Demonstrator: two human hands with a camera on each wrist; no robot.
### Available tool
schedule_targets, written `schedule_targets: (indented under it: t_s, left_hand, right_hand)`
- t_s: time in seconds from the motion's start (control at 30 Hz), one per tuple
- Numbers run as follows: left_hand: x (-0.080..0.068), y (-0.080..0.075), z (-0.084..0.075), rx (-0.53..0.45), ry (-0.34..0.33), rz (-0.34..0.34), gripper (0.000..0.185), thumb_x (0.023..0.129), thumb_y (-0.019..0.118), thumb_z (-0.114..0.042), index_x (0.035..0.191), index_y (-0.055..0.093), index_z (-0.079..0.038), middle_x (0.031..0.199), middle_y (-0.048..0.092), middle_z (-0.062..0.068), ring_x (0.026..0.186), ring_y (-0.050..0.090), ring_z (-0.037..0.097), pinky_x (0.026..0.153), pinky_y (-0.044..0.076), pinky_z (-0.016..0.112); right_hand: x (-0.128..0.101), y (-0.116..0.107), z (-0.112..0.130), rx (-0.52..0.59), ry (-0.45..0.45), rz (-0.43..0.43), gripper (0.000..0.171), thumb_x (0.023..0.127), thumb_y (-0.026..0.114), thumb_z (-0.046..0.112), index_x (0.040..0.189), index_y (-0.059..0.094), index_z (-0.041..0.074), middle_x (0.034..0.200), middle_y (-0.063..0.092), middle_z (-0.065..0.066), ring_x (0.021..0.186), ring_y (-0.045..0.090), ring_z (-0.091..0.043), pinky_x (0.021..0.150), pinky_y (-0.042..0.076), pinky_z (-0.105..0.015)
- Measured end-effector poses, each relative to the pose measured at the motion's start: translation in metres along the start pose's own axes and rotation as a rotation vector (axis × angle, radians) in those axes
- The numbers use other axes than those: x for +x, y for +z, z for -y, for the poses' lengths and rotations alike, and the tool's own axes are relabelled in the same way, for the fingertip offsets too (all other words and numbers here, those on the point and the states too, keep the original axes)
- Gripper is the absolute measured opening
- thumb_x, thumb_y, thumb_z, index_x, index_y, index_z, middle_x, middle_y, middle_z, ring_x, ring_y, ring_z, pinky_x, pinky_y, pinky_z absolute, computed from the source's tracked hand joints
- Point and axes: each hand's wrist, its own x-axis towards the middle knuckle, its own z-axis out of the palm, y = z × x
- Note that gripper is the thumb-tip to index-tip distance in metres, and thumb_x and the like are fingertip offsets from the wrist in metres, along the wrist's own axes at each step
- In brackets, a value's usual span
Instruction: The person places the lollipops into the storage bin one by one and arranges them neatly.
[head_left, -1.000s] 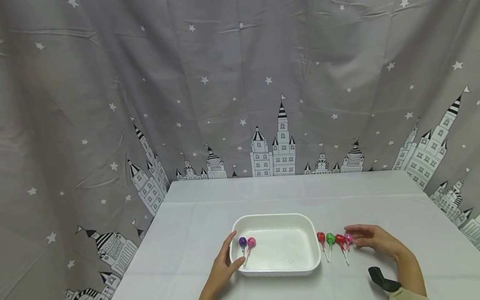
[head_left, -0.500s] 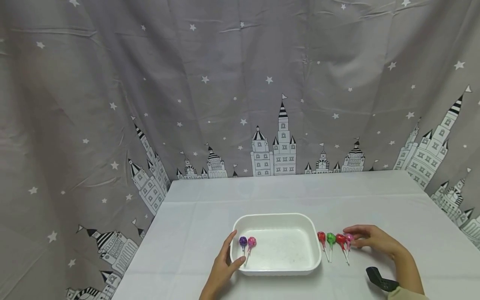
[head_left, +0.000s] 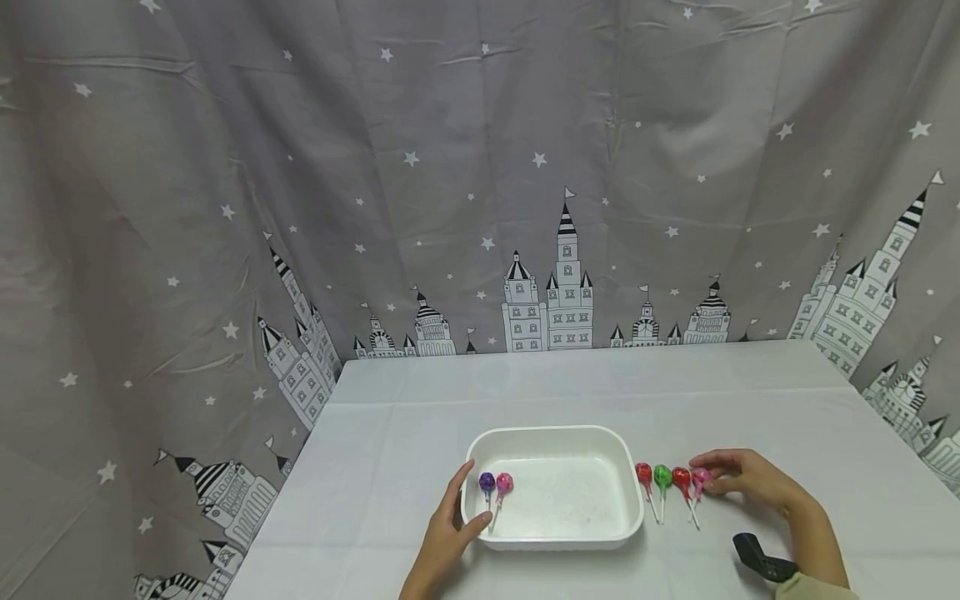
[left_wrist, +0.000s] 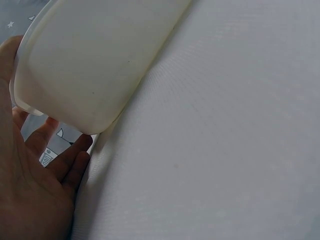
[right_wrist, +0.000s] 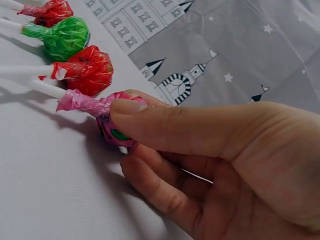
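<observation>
Head view: my left hand [head_left: 444, 540] rests against the near-left corner of the white tray [head_left: 555, 435], thumb over the rim, fingers loosely extended and clasping nothing. A purple lollipop [head_left: 487, 482] and a pink lollipop [head_left: 504, 482] lie inside at the tray's left end. Right of the tray a row of four lies on the table [head_left: 390, 433]; my right hand [head_left: 742, 479] is on the rightmost one.

Left wrist view: palm and straight fingers [left_wrist: 75, 155] brace the tray wall; no grasp.

Right wrist view: my thumb and fingers pinch the wrapped head of the pink-wrapped lollipop [right_wrist: 112, 122], which lies on the cloth just beside the red lollipop [right_wrist: 90, 70]; a green lollipop [right_wrist: 62, 37] follows.

Judgement: the pickup is in hand. The next move calls for a clean lift clear of the red neighbour.

Surface: white cloth, creased. Backdrop: grey curtain [head_left: 480, 167] printed with stars and castles.
</observation>
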Motion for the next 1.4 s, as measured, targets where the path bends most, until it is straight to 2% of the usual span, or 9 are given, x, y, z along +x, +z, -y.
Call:
schedule_targets:
  t_s: [0.23, 0.47, 0.8, 0.9, 1.07, 1.2, 1.33, 1.4]
  left_hand:
    - [0.000, 0.000, 0.000, 0.014, -0.022, 0.000, 0.071, 0.083, 0.068, -0.027, 0.144, 0.031, -0.025, 0.147, 0.026, 0.018, 0.130, 0.030, 0.039, 0.106, 0.024, 0.050]
    - [0.001, 0.000, 0.001, 0.016, -0.003, -0.002, 0.071, 0.083, 0.068, -0.027, 0.143, 0.031, -0.028, 0.147, 0.027, 0.017, 0.130, 0.030, 0.038, 0.106, 0.024, 0.049]
    - [0.000, -0.001, 0.000, 0.006, -0.004, 0.016, 0.072, 0.084, 0.068, -0.025, 0.144, 0.029, -0.024, 0.148, 0.025, 0.018, 0.131, 0.028, 0.039, 0.106, 0.023, 0.050]
    - [-0.001, -0.002, -0.006, 0.001, -0.003, 0.020, 0.072, 0.084, 0.068, -0.021, 0.145, 0.028, -0.020, 0.148, 0.024, 0.020, 0.131, 0.028, 0.040, 0.106, 0.022, 0.051]
    - [-0.006, -0.006, -0.033, 0.000, -0.007, 0.024, 0.070, 0.084, 0.067, -0.018, 0.144, 0.030, -0.012, 0.146, 0.026, 0.024, 0.130, 0.028, 0.043, 0.106, 0.022, 0.051]
    - [-0.008, -0.008, -0.043, 0.016, -0.002, 0.025, 0.069, 0.085, 0.067, -0.018, 0.143, 0.031, -0.009, 0.145, 0.027, 0.025, 0.129, 0.029, 0.043, 0.106, 0.024, 0.051]
    - [-0.006, -0.007, -0.035, -0.007, -0.005, 0.028, 0.069, 0.085, 0.067, -0.018, 0.143, 0.031, -0.011, 0.145, 0.026, 0.025, 0.129, 0.029, 0.043, 0.106, 0.023, 0.052]
    - [-0.004, -0.005, -0.024, -0.009, -0.001, 0.025, 0.071, 0.084, 0.067, -0.018, 0.144, 0.030, -0.014, 0.146, 0.026, 0.023, 0.130, 0.029, 0.042, 0.106, 0.023, 0.051]
  right_hand:
    - [-0.008, -0.010, 0.002, -0.009, -0.067, 0.022, 0.048, 0.077, 0.073, 0.016, 0.116, 0.058, -0.008, 0.107, 0.063, -0.016, 0.091, 0.059, -0.016, 0.076, 0.049, -0.021]
    - [-0.017, -0.020, 0.009, 0.020, -0.156, 0.027, 0.046, 0.080, 0.070, 0.013, 0.117, 0.056, -0.010, 0.111, 0.061, -0.022, 0.092, 0.059, -0.005, 0.076, 0.050, -0.018]
    - [-0.019, -0.022, 0.032, -0.020, -0.128, 0.002, 0.047, 0.081, 0.070, 0.018, 0.119, 0.057, -0.006, 0.114, 0.060, -0.020, 0.093, 0.058, -0.003, 0.076, 0.052, -0.026]
    - [-0.016, -0.021, 0.039, -0.049, -0.145, -0.001, 0.047, 0.081, 0.070, 0.020, 0.119, 0.058, -0.004, 0.113, 0.061, -0.018, 0.093, 0.058, -0.004, 0.077, 0.052, -0.025]
    - [-0.008, -0.015, 0.053, -0.076, -0.192, 0.006, 0.042, 0.080, 0.071, 0.019, 0.115, 0.061, -0.002, 0.109, 0.063, -0.013, 0.093, 0.058, -0.008, 0.077, 0.051, -0.023]
    - [-0.001, -0.009, 0.067, -0.081, -0.230, 0.022, 0.040, 0.080, 0.071, 0.018, 0.113, 0.062, -0.001, 0.105, 0.063, -0.009, 0.093, 0.057, -0.015, 0.078, 0.050, -0.029]
    - [0.006, -0.003, 0.081, -0.065, -0.245, 0.044, 0.039, 0.078, 0.073, 0.018, 0.110, 0.062, 0.000, 0.099, 0.063, -0.008, 0.092, 0.056, -0.020, 0.080, 0.047, -0.036]
    - [0.011, 0.000, 0.087, -0.061, -0.260, 0.064, 0.036, 0.078, 0.073, 0.018, 0.108, 0.063, 0.001, 0.097, 0.063, -0.009, 0.091, 0.056, -0.021, 0.079, 0.048, -0.036]
